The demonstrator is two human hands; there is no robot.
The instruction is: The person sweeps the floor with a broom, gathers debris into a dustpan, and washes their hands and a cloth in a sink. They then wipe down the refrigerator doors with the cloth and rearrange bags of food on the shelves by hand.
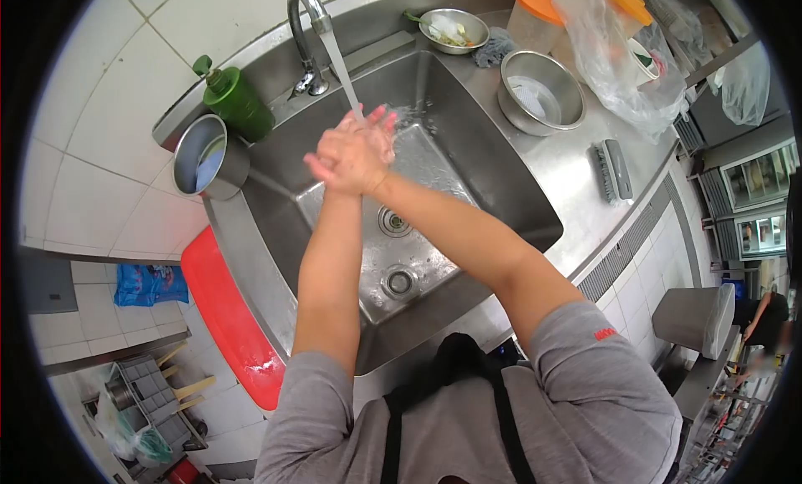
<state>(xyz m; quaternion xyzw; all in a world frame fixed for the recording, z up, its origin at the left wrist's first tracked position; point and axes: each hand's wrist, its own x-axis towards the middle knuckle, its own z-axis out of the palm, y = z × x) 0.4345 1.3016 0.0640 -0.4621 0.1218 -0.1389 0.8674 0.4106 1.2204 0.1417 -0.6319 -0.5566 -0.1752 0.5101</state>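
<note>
Two wet hands (355,155) press together under running water (341,70) over the sink (494,160); whether they grasp anything cannot be told. The rigid tap (296,26) at the sink's far edge is likely slippery, best held by its base lever (300,89). Right of the sink sit a shallow bowl (459,48) of scraps (451,36) and a deeper bowl (555,63) with whitish mesh (535,98); left, a pot (233,166) holds something blue (209,170).
</note>
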